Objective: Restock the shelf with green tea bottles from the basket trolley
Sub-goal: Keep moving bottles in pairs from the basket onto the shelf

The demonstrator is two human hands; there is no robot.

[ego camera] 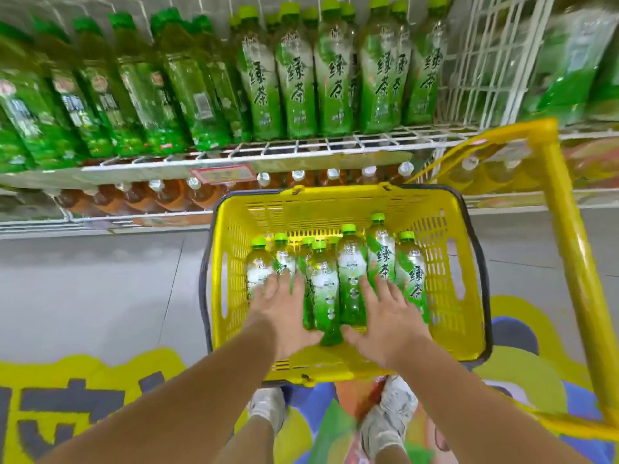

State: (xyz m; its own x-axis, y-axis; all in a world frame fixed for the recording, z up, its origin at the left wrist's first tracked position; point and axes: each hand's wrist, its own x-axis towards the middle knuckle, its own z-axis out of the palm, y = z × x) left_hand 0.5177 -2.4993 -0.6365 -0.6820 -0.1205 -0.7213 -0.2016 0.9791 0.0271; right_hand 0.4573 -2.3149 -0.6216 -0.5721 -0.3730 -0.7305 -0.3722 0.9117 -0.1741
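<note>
Bottles (348,279) lie in the basket (445,229), which stands before the shelf (301,150).

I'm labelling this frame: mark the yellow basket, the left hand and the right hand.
yellow basket (335,209): head view, bare far wall.
left hand (284,313): head view, back of hand.
right hand (388,316): head view, back of hand.

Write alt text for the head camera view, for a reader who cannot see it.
Two bare hands, left hand and right hand, reach into a yellow basket and rest on green tea bottles lying inside, fingers spread, no grip closed yet. Beyond the basket, a white wire shelf holds a row of upright green tea bottles.
</note>
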